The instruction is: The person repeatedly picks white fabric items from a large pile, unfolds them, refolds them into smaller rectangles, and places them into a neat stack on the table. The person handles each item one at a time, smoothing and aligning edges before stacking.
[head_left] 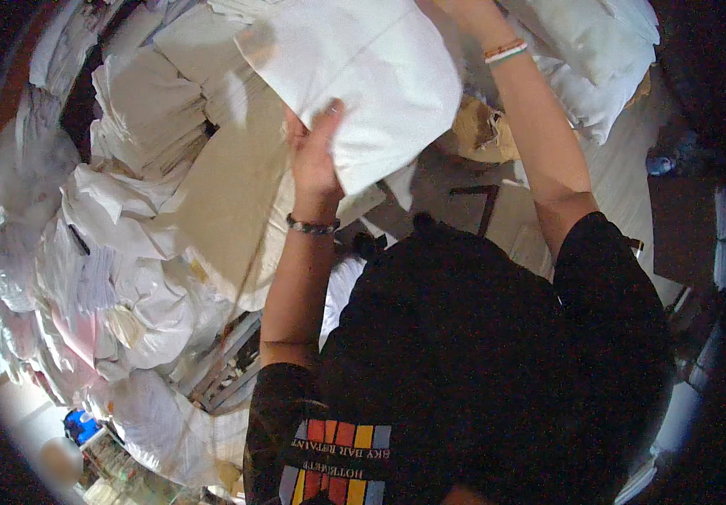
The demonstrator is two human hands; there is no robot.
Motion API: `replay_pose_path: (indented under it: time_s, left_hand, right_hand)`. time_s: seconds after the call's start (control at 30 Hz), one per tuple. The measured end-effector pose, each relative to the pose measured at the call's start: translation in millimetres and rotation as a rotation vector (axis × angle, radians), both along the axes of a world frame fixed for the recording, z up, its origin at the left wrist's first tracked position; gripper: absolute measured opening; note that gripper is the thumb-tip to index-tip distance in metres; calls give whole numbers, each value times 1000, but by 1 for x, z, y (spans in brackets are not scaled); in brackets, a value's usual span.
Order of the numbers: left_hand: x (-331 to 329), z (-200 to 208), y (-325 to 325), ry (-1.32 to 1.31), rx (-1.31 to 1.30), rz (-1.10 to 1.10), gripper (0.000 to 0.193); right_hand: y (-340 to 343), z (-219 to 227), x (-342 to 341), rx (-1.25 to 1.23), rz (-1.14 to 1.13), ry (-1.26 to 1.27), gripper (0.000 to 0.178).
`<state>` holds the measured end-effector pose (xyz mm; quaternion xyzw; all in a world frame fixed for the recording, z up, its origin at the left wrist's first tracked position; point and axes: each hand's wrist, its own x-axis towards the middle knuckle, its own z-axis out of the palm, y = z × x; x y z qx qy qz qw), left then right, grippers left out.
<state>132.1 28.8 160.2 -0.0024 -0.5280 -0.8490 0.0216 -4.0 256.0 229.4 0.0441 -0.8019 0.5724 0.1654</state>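
Observation:
A smooth white folded cloth (371, 93) is held up in front of me, with a crease running slantwise across it. My left hand (317, 156) grips its lower left edge, the thumb lying on top and the other fingers partly hidden at the edge. At the top of the picture, my right hand (468, 15) is beside the cloth's upper right end. The upper border cuts off its fingers, so their hold does not show. Just below and left of the cloth is a broad beige flat piece (220, 194), perhaps folded cloth.
Heaped white linen (148, 93) and bundles in clear plastic (18, 261) fill the left side. A large white bundle (590, 50) lies at the upper right, near a torn brown piece (481, 130). Metal rails (228, 362) show below the heap. At lower left is a blurred person (60, 461).

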Motion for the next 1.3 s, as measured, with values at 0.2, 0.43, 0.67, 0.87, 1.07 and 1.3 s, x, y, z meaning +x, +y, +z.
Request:
replay_pose_path:
  time_s: [0.2,0.43,0.67,0.87,1.07,1.3]
  left_hand:
    - [-6,62,8,17,231,-17,45]
    - [-24,71,38,227,279,-131,45]
    - [-54,59,16,342,-202,156,51]
    - [-65,-47,21,220,-220,161,52]
    - [-50,-135,14,-137,-398,122,52]
    - [-100,-126,-6,-227,69,91,50]
  right_hand:
    - [46,-125,57,-366,294,-671,67]
    - [27,-167,116,-1247,1294,-924,92]
    - [69,-62,10,-1390,737,-276,80]
    - [84,-103,-30,-467,484,-395,66]
    - [73,-196,-50,-18,453,-371,56]
    - [67,-170,-61,-213,535,-100,51]
